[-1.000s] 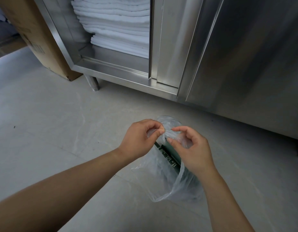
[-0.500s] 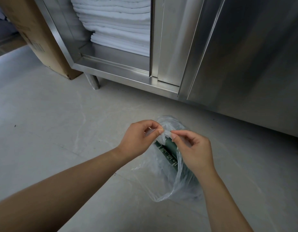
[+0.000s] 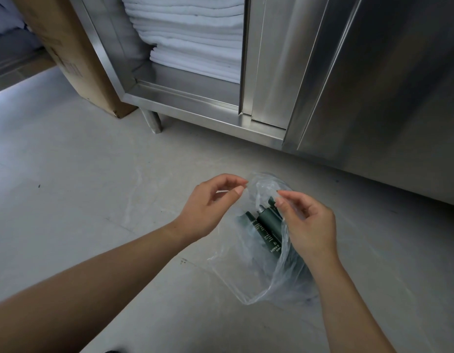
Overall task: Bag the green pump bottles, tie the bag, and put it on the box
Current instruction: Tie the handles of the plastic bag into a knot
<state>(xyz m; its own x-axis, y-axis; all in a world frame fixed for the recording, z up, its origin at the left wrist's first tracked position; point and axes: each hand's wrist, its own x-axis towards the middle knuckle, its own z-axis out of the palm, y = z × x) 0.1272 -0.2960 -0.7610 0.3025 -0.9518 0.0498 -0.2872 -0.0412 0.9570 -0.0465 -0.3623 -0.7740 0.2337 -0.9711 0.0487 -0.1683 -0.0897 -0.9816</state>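
The left hand [image 3: 210,207] and right hand [image 3: 310,225] are each pinching the thin rim of a clear, crinkled plastic bag [image 3: 269,281] between thumb and forefinger, holding its mouth apart. Dark green cylindrical pump bottles [image 3: 269,225] with white lettering are lying tilted inside the bag, whose bottom is resting on the smooth grey floor [image 3: 93,187]. Behind, folded white towels [image 3: 195,42] are sitting stacked in a brushed steel cabinet [image 3: 373,85], with a brown cardboard box [image 3: 75,59] standing just beside it.
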